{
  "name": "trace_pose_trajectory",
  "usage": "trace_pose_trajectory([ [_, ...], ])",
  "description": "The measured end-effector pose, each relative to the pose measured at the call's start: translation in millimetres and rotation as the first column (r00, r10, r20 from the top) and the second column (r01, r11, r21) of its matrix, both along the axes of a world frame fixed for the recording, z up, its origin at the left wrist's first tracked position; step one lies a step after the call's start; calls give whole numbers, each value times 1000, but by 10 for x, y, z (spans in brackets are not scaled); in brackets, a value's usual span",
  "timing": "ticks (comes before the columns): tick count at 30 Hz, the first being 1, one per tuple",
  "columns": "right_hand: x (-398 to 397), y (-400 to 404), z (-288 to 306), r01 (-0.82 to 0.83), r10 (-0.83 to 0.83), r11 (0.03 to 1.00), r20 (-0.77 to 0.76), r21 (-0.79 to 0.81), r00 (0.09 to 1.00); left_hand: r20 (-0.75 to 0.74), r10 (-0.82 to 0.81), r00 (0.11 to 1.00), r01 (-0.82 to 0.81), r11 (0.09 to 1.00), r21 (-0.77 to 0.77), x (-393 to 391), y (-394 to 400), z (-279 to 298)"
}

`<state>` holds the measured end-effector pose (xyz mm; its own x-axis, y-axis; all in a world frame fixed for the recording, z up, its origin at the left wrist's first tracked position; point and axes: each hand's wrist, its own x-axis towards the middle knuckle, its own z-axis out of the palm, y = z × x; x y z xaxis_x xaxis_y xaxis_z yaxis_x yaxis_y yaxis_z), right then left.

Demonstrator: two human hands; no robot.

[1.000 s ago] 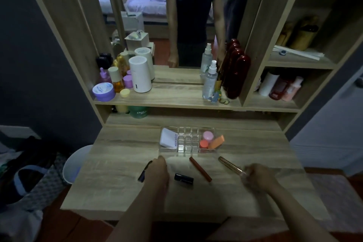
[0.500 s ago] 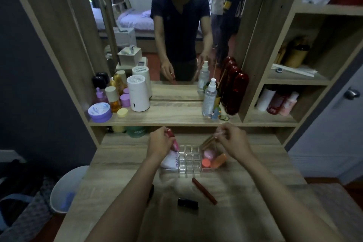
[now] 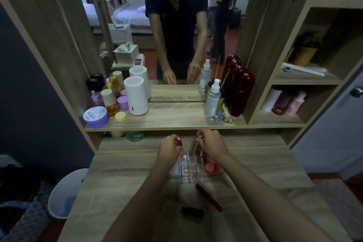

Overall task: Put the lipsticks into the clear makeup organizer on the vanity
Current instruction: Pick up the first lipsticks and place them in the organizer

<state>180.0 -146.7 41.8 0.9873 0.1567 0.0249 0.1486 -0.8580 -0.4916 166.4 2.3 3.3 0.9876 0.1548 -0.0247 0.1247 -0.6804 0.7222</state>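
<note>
Reaching forward over the vanity top point(image 3: 125, 175), both forearms angle inward from the bottom of the view so that the hands meet above the clear makeup organizer point(image 3: 191, 167). The left hand point(image 3: 168, 152) is curled, knuckles toward the camera, fingers pinched on a pink lipstick point(image 3: 179, 144) with a dark red cap; the tube stands nearly upright, its lower end at the organizer's back left part, though whether it sits inside a cell cannot be told. The right hand point(image 3: 211, 143) is likewise bent at the wrist and closed on a slim gold-toned lipstick point(image 3: 196, 144), held tilted with its clear tip uppermost and its lower end dipping toward the back row of cells. A white tube lies in the organizer's left section and orange and pink sponges fill its right one, partly hidden under the right wrist. Nearer the camera, two more items lie flat on the wood, well apart from both hands: a long red lipstick point(image 3: 209, 196) lying diagonally just in front of the organizer, and a short black lipstick point(image 3: 192, 212) beside it.
</note>
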Motion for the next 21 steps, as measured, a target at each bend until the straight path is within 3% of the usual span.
trace_pose_trajectory([
  [21, 58, 95, -248, -72, 59, 993, -141, -92, 988, -81, -82, 993, 90, 991, 104, -48, -94, -216],
])
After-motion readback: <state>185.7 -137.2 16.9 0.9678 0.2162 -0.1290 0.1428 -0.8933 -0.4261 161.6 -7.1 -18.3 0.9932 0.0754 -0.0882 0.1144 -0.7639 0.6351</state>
